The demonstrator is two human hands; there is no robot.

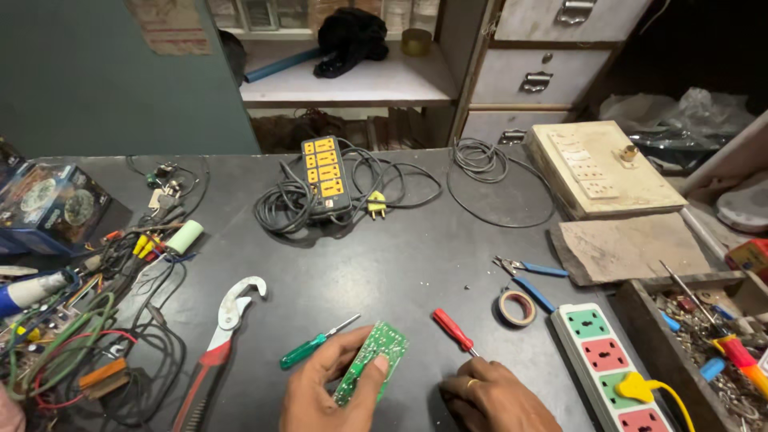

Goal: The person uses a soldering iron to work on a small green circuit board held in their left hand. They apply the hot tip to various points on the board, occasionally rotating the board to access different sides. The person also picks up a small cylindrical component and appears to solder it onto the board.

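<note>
Green circuit board held up in the left hand

Green circuit board (371, 360) sits at the near edge of the scene, just a little left of the middle, lifted off the dark desk (400, 256). It is a small long rectangle. Its long side runs from near-left to far-right, so the top end points away and a bit to the right. It is tilted, and its flat green face shows.

The left hand (328, 392) comes up from the near edge, fingers curled. The thumb lies across the near part of the board and the other fingers are behind it. So the grip is pinching the board between thumb and fingers.

The right hand (488, 396) is near the bottom edge, to the right of the board. Its back faces up and there is a ring on one finger. Its fingers are pressed together around the thin metal tip of a red screwdriver (454, 330). The red handle points far and left, away from the hand.

A green screwdriver (314, 344) lies on the desk just left of the left hand. A red-handled wrench (220, 344) lies farther left. A roll of tape (517, 307) and blue-handled pliers (530, 276) lie to the right, near a white power strip (606, 352) with coloured sockets. A black and yellow power strip (324, 172) with its cable lies on the far side.
</note>
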